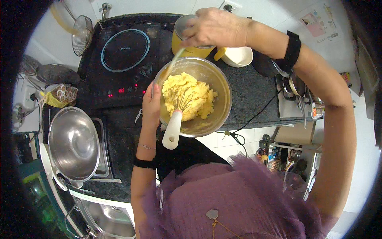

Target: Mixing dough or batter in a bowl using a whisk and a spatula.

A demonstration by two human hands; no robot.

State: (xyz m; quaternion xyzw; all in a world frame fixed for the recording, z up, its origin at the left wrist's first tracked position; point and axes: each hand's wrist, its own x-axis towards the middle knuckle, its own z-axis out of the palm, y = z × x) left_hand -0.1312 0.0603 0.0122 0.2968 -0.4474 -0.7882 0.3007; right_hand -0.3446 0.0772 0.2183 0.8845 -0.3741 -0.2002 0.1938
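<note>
A metal mixing bowl [222,98] holds a thick, lumpy yellow mixture [197,92]. My left hand [151,106] grips the bowl's left rim, thumb on the inside. A balloon whisk [173,128] rests with its wires in the mixture and its pale handle over the near rim. Above the far side of the bowl, my right hand [213,28] is closed around a slim pale utensil [176,61], blurred by motion. Its lower end reaches down inside the far left wall of the bowl; its exact kind is unclear.
Behind the bowl stand a yellow pot [177,44] and a white cup [238,56] with a yellow handle. An induction cooktop [125,50] with lit red indicators lies left. A large metal basin [74,143] sits beyond my left arm. A black cord [259,110] crosses the counter at right.
</note>
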